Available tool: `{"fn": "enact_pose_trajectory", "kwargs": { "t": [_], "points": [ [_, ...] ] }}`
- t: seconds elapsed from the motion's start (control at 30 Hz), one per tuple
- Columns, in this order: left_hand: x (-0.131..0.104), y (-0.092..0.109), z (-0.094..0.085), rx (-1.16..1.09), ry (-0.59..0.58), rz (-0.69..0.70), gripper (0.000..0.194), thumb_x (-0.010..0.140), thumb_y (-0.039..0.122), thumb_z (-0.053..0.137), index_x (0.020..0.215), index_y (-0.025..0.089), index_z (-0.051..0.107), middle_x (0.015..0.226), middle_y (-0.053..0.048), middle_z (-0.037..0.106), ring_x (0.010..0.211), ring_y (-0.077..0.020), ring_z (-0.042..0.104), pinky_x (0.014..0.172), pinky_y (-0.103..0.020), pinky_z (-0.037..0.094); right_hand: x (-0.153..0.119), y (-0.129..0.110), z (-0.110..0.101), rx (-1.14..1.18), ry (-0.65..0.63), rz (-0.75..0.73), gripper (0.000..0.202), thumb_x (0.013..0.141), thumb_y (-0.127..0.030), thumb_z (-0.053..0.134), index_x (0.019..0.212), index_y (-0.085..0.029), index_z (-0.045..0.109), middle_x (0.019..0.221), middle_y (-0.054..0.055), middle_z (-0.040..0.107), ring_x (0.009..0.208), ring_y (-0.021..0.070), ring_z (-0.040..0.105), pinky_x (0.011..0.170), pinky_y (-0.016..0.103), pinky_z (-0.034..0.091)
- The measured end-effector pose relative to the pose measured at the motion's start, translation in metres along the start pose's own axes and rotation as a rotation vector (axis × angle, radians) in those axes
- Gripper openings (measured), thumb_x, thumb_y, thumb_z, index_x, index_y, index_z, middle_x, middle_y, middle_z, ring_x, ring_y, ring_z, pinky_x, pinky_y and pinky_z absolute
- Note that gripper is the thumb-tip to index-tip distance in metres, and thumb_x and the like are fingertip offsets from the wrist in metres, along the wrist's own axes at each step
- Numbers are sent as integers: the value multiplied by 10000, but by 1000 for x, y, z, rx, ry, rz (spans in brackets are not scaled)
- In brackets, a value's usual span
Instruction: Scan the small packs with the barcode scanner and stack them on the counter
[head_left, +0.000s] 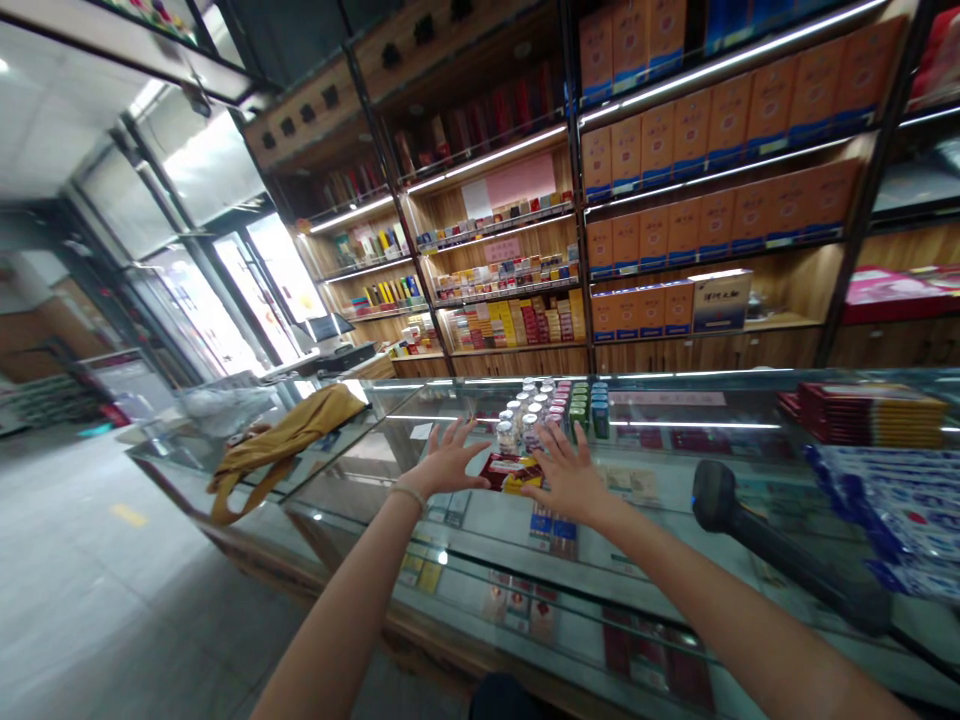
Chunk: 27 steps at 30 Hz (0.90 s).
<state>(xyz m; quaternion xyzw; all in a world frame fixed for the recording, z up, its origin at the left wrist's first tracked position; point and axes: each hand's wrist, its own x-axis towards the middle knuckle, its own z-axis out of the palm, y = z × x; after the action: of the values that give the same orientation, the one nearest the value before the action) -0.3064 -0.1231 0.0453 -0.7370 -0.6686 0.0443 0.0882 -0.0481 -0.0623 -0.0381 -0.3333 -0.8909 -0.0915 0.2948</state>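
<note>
Both my hands reach over the glass counter [465,520]. My left hand [448,462] has its fingers spread, with the thumb beside a small dark red packet [496,470]. On the other side, my right hand [564,476] is also spread, its thumb by a yellow packet [522,478]; whether either hand touches a packet I cannot tell. Just behind stand several white-capped clear bottles [531,420], pink containers [559,400], green containers [579,404] and blue containers [600,410], in rows. Packs [517,600] lie inside the case under the glass.
A black handheld scanner [716,498] with a cable is to the right, near blue-and-white bags [892,510] and stacked red and yellow boxes [870,412]. A mustard cloth bag [289,445] lies at the left. Shelves of orange boxes [690,230] stand behind the counter.
</note>
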Motion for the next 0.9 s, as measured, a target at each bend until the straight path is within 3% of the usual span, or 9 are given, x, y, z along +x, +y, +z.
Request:
{"fn": "enact_pose_trajectory", "kwargs": {
  "t": [0.17,0.33,0.5,0.67,0.9],
  "points": [
    [-1,6,-11,-10,59,-37,988,739,689,724,1579,377,306,1687,-144,219,1548,-414,157,1190,-700,108,4,6,-16,-8,39,13,734,934,-709,427,1485,-230,506,1671,103,289,1558,330,169,1248,613,-74],
    [11,24,-21,16,297,-20,836,880,644,593,1593,322,296,1677,-154,240,1552,-365,180,1214,-653,117,4,22,-37,-7,71,9,760,949,-710,392,1569,-272,366,1686,95,251,1563,335,152,1240,629,-46],
    [26,47,-28,35,464,5,695,946,588,519,1572,338,347,1654,-138,303,1529,-326,251,1228,-601,128,-2,42,-57,-59,86,24,728,966,-696,363,1564,-281,376,1680,86,273,1569,327,125,1242,623,-48],
    [41,79,-36,18,520,15,626,969,572,472,1544,333,411,1639,-140,324,1510,-324,284,1219,-594,155,-13,66,-80,-93,89,38,697,985,-664,352,1563,-275,374,1685,91,257,1563,322,152,1235,641,-59],
    [70,141,-46,-76,623,27,583,980,538,447,1518,313,462,1619,-148,356,1493,-353,302,1201,-611,210,-42,118,-113,-180,97,119,665,980,-663,369,1528,-292,437,1691,79,239,1570,324,117,1230,664,-41]
  ]
}}
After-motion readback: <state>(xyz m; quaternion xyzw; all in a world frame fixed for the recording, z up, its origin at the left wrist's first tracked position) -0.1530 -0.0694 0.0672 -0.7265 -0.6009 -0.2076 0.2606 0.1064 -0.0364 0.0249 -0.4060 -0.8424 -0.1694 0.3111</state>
